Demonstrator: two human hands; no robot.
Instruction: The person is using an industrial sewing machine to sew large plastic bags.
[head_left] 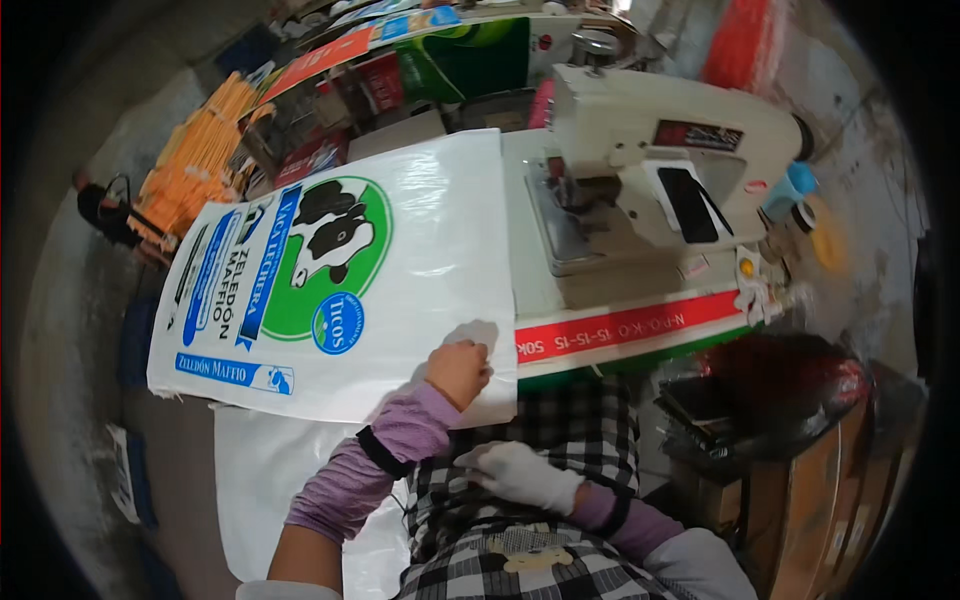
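A large white woven sack (430, 230), printed with a cow's head on a green disc and blue bands, lies spread over the sewing table in front of me. My left hand (460, 372), bare below a purple sleeve, rests on the sack near its lower right corner. Its fingers are curled in, and whatever they may pinch is hidden. My right hand (522, 473) wears a white glove and is just below the sack's near edge, over my checked apron (590, 420). Its fingers reach loosely leftward, with nothing visible in them. Right of the sack stands a cream sewing machine (640, 130).
A phone (688, 205) lies on the machine, with a blue cup (790, 190) beyond it. Another white sack (270, 480) hangs below the table's left side. Orange bundles (200, 150) stand at the far left. Cardboard boxes (815, 490) and a dark plastic bag (760, 390) are at right.
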